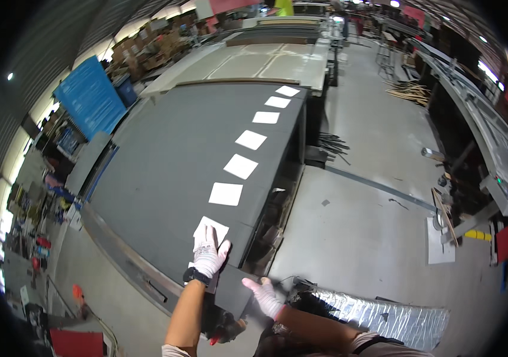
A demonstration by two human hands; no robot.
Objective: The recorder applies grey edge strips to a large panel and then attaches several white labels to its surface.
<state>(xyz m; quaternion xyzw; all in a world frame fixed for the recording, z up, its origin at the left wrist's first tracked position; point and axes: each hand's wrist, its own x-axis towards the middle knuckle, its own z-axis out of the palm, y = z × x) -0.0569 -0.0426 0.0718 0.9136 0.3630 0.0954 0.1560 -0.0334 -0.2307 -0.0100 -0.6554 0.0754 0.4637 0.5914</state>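
My left hand [208, 249], in a pale glove with a dark watch at the wrist, lies with outstretched fingers on a white square sheet [215, 229]. That sheet rests near the right edge of a big dark grey tabletop [164, 143]. Further up the same edge, several similar white sheets [226, 194] form a spaced, slightly curved row. Past the near right corner of the table, my right hand [264, 296], also gloved, is held with thumb and fingers apart and nothing visible in it. A narrow pale strip shows beside my left wrist; its kind is unclear.
Beyond the table stands a pale-topped platform [254, 61]. A silver foil-covered bundle [385, 318] lies at the lower right. Dark strips [331, 144] stick out by the table's right side. A long metal frame [474, 101] runs along the right, a blue panel [90, 95] leans at the left.
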